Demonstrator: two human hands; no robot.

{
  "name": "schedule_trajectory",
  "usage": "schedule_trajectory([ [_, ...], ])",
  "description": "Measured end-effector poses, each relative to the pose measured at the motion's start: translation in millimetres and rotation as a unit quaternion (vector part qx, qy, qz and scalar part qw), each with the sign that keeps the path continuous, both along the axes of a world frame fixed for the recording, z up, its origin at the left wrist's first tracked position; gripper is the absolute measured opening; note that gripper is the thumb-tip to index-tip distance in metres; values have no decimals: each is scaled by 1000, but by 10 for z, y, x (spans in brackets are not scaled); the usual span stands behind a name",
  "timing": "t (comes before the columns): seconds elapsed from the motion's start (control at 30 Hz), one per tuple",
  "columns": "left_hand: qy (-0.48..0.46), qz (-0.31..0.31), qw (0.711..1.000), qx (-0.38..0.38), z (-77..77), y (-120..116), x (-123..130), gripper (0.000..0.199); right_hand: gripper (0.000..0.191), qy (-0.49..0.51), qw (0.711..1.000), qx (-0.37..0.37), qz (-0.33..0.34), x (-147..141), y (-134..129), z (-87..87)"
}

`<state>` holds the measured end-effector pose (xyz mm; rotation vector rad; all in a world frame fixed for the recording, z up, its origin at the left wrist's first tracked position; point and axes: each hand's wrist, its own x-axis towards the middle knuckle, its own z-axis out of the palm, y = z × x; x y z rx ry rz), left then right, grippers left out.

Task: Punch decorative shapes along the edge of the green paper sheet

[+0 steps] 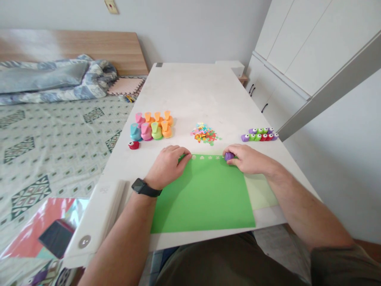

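A sheet of green paper (pixel 205 198) lies before me, with a row of small shaped holes along its far edge. My left hand (pixel 168 166), with a black watch on the wrist, pinches the sheet's far left corner between thumb and fingers. In my right hand (pixel 250 159) is a small purple craft punch (pixel 229 156), gripped at the far edge near the right corner, just right of the holes. Whether its lever is pressed down I cannot tell. Beyond the sheet lies a pile of colourful punched paper shapes (pixel 206 135).
Larger lever punches (pixel 156 130) stand in two rows at left, near a red punch (pixel 133 145). Small punches (pixel 261 136) line up at right. A pale sheet (pixel 262 192) lies partly under the green one. A long white device (pixel 97 214) sits at the table's left edge, beside a bed (pixel 62 127).
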<state>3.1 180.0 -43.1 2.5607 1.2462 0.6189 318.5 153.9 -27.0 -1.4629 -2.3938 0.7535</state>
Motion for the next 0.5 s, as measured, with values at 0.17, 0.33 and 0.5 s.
schedule_trajectory([
  [0.17, -5, 18, 1000, 18, 56, -15, 38, 34, 19, -1, 1000, 9, 2, -7, 1, 0],
  [0.33, 7, 14, 999, 39, 174, -80, 209, 42, 18, 7, 1000, 18, -2, -17, 3, -18],
  [0.5, 41, -31, 998, 42, 294, -154, 516, 52, 18, 3, 1000, 22, -1, -25, 7, -48],
])
